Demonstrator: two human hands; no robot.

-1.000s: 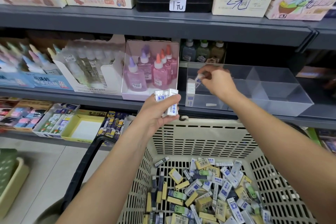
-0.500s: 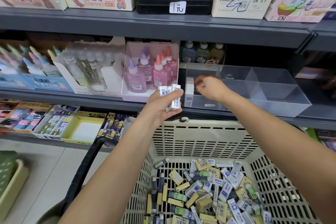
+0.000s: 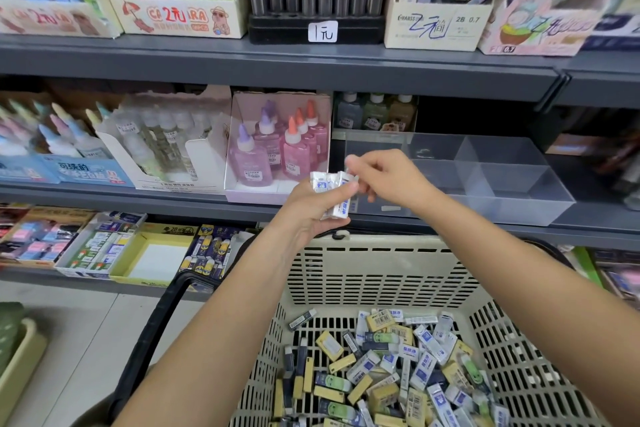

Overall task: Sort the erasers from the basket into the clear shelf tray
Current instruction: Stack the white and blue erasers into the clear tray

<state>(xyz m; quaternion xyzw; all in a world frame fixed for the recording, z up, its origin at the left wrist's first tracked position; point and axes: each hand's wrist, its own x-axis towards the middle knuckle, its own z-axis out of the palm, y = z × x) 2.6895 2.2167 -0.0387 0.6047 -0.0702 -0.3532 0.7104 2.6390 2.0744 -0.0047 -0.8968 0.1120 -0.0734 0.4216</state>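
My left hand (image 3: 313, 210) grips a small bunch of white erasers with blue labels (image 3: 333, 188), held up in front of the shelf edge. My right hand (image 3: 388, 177) has come to that bunch, its fingertips pinching the top of one eraser. Behind both hands stands the clear shelf tray (image 3: 512, 184) with its dividers; my hands hide its left compartment. Below, the beige plastic basket (image 3: 381, 270) holds a heap of loose erasers (image 3: 391, 367) in white, blue, yellow and green wrappers.
Pink glue bottles in a box (image 3: 277, 146) stand just left of the tray, with more glue boxes (image 3: 162, 142) beyond. Pencil and lead boxes line the upper shelf (image 3: 311, 59). Eraser boxes (image 3: 100, 246) fill the lower shelf. The basket's black handle (image 3: 152, 319) hangs left.
My right hand has pulled back out of the tray's left compartment and come to the erasers in my left hand. My left hand stays about where it was.
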